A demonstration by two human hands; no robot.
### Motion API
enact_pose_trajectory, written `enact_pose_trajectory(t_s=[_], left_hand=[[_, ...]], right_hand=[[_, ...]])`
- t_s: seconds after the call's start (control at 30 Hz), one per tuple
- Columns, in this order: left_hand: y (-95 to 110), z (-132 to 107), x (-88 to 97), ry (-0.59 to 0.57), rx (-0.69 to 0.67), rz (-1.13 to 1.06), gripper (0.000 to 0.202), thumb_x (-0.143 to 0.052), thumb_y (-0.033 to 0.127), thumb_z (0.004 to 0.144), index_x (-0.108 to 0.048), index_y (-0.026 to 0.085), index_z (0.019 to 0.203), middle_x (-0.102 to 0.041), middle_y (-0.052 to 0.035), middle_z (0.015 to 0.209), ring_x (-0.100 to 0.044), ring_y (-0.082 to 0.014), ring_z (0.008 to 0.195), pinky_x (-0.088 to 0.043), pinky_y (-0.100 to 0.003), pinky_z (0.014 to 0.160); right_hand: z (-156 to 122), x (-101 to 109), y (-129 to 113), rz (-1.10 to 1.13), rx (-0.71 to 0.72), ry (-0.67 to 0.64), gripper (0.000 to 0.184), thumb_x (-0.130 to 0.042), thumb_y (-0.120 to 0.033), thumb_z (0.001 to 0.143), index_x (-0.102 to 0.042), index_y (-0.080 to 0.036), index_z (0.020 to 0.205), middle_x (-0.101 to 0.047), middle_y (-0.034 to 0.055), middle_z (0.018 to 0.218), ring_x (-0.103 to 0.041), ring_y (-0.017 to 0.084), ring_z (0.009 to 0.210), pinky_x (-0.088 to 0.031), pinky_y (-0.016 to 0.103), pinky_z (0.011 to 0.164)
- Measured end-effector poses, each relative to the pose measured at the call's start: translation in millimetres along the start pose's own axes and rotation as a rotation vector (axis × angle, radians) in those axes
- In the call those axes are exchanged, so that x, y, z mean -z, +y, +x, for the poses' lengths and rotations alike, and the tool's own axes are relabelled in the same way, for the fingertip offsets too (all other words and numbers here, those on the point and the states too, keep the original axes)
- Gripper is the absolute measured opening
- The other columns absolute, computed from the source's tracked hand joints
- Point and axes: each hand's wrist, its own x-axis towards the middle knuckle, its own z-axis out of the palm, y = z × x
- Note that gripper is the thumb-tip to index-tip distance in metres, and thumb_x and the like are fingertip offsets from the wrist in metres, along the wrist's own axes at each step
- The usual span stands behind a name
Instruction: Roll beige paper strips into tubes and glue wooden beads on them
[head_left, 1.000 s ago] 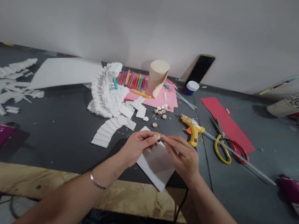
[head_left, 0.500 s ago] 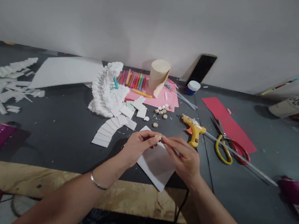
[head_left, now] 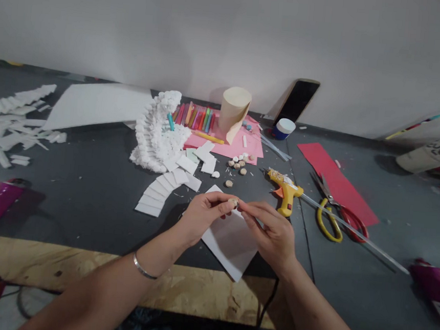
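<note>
Between the thumb and fingers of my left hand (head_left: pixel 206 212) is a small round beige piece (head_left: pixel 233 202), much like the beige discs (head_left: pixel 239 164) lying farther back. My right hand (head_left: pixel 274 231) meets it from the right, its thumb and fingertips pinched against the piece's edge. Whether those fingers hold anything else is too small to see. Both hands are above a white sheet (head_left: pixel 232 245) that reaches past the table's front edge. Just beyond my right hand lies a yellow glue gun (head_left: pixel 289 194) with a long clear glue stick in its back.
Scissors (head_left: pixel 329 208) lie by a red paper strip (head_left: pixel 337 183) on the right. Overlapping white cards (head_left: pixel 157 195) sit left of my hands. Behind are a fluffy white model (head_left: pixel 155 133), crayons (head_left: pixel 195 117) on pink paper, a beige paper roll (head_left: pixel 233 112), a jar (head_left: pixel 283 129) and a leaning phone (head_left: pixel 298 101).
</note>
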Motion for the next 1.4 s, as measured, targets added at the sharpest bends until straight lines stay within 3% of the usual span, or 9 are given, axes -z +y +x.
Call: enact_pose_trajectory(t_s=[1.4], left_hand=[[-0.9,-0.3,0.3,0.004,0.002,0.019,0.023,-0.074,0.038,0.075,-0.076,0.018,0.087,-0.072,-0.0065,0.088,-0.056,-0.0114,0.072,-0.044,-0.025,0.068]], right_hand=[[1.7,1.4,-1.7,0.005,-0.029,-0.013,0.025,-0.057,-0.013,0.088,-0.074,-0.024,0.101,-0.074,0.0042,0.088,-0.069,0.014,0.078,-0.057,0.025,0.069]])
